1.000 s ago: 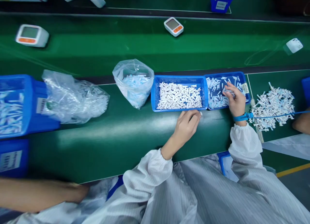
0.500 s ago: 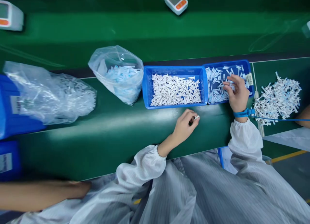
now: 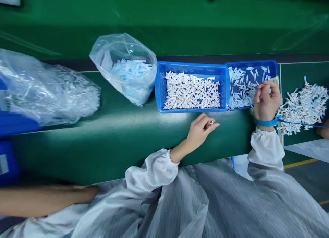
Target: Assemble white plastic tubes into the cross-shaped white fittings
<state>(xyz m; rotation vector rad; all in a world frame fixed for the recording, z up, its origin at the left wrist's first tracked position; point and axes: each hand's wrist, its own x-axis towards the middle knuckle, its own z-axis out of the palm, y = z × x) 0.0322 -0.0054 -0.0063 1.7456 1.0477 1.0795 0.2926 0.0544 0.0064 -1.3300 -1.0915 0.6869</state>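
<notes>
My left hand (image 3: 202,130) is closed in a pinch on a small white plastic piece (image 3: 212,122), just in front of a blue bin (image 3: 160,85) filled with white pieces (image 3: 191,92). Over the right end of a shallower blue tray (image 3: 252,63), my right hand (image 3: 267,99) has its fingers curled inward; whatever they hold, if anything, is hidden. A blue wrist strap (image 3: 266,122) with a cord circles that wrist. Loose white and pale-blue pieces (image 3: 240,85) lie scattered in the tray.
Right of the tray is a heap of white and light-blue pieces (image 3: 304,106). An open clear bag (image 3: 123,47) of pale-blue pieces stands left of the bin, with another filled clear bag (image 3: 74,97) farther left. Another person's forearm (image 3: 46,200) reaches in at lower left.
My right hand has drawn its fingers in from a looser spread over the tray. My left hand still pinches a small piece. The camera view has shifted, with the tabletop devices now mostly out of frame.
</notes>
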